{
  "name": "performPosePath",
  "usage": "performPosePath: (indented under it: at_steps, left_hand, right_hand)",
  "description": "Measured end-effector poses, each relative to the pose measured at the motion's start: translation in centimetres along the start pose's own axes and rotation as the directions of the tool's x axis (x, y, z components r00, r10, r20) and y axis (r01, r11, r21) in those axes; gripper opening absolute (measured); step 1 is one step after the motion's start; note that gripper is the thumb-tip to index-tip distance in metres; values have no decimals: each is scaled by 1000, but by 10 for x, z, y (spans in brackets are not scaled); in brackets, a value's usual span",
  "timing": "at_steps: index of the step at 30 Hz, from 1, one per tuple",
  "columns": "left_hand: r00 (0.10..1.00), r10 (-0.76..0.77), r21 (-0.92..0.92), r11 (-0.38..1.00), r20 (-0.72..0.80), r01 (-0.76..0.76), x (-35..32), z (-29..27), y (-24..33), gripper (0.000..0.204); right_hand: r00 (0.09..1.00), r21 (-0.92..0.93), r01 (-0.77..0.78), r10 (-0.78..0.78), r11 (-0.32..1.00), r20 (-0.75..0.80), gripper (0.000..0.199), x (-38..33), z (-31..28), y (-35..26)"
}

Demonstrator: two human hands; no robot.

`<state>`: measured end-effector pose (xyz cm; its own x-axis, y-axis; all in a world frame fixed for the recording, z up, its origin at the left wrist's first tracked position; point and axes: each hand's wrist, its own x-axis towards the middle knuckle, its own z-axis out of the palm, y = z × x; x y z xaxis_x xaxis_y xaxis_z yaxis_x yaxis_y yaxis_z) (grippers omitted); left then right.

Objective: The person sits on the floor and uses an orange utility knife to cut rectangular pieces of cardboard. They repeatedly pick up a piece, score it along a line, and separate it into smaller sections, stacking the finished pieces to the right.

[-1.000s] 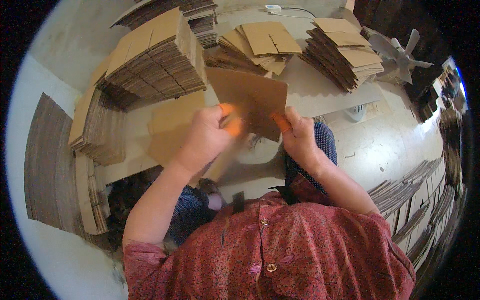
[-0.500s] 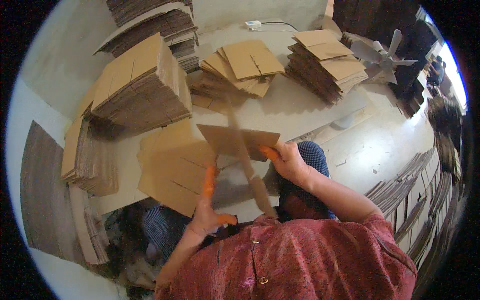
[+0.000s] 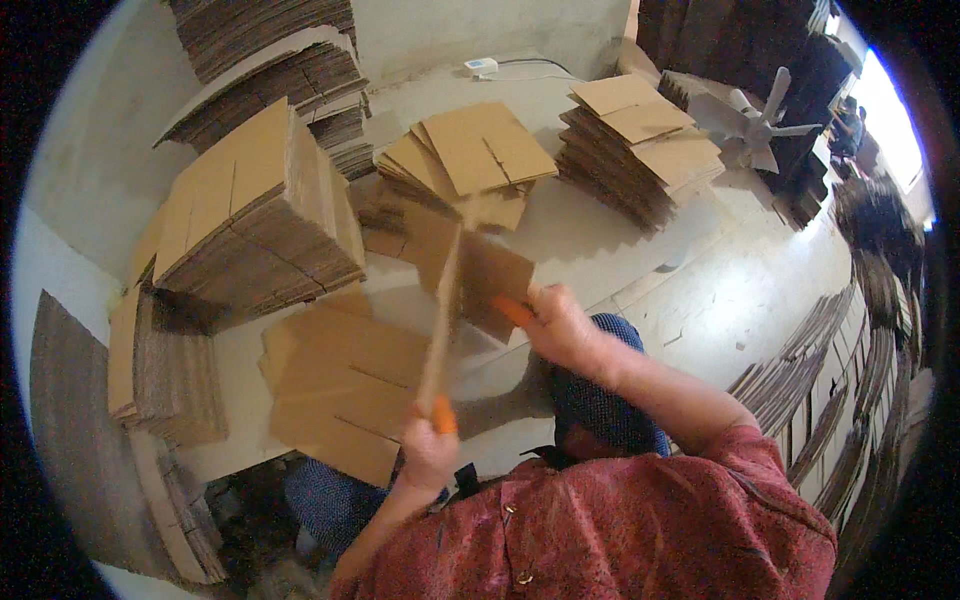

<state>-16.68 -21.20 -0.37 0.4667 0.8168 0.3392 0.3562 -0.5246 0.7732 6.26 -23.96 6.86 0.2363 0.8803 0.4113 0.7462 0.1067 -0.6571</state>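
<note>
My right hand (image 3: 565, 325), with orange finger covers, is closed on the edge of a brown cardboard piece (image 3: 500, 275) held above the floor. My left hand (image 3: 430, 450), also with orange on its fingers, pinches the near end of a narrow cardboard strip (image 3: 437, 365), seen nearly edge-on. This strip is blurred and crosses the left side of the right hand's piece; whether the two are joined I cannot tell. Left of the strip, several slit cardboard sheets (image 3: 345, 385) lie overlapped on the floor by my left knee.
Tall cardboard stacks (image 3: 265, 215) stand at the left. Farther off are a fanned pile (image 3: 480, 150) and a leaning stack (image 3: 640, 150). A grey fan (image 3: 755, 120) stands at the far right, a white power strip (image 3: 480, 66) by the wall. Cardboard rows (image 3: 800, 350) line the right.
My left hand was open with fingers spread beside the strip; now it has closed on the strip's near end. The right hand's piece has shifted slightly left and tilted. The view has turned a little.
</note>
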Motion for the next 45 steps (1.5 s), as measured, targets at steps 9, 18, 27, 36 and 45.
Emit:
performPosePath:
  at_steps: [9, 18, 27, 36, 45]
  left_hand:
    - [962, -109, -85, 992, -252, 90, 23, -27, 6, 15]
    - [977, -101, 30, 994, -187, 109, 24, -32, 6, 14]
    - [958, -275, -95, 959, -80, 267, 21, -36, 9, 16]
    - [965, -223, -186, 963, -135, 196, 22, -33, 12, 16]
    - [968, -205, -204, 964, -143, 173, 22, -30, 9, 22]
  right_hand:
    - [950, -286, -269, 205, 920, -234, 70, 139, -52, 85]
    - [842, -291, -537, 522, 792, -134, 66, 211, -47, 169]
    - [869, -160, -415, 338, 895, -362, 35, 203, -74, 136]
    - [917, -553, -329, 118, 766, -382, 32, 193, -81, 107]
    - [905, -548, -338, 104, 765, -413, 31, 192, -93, 81]
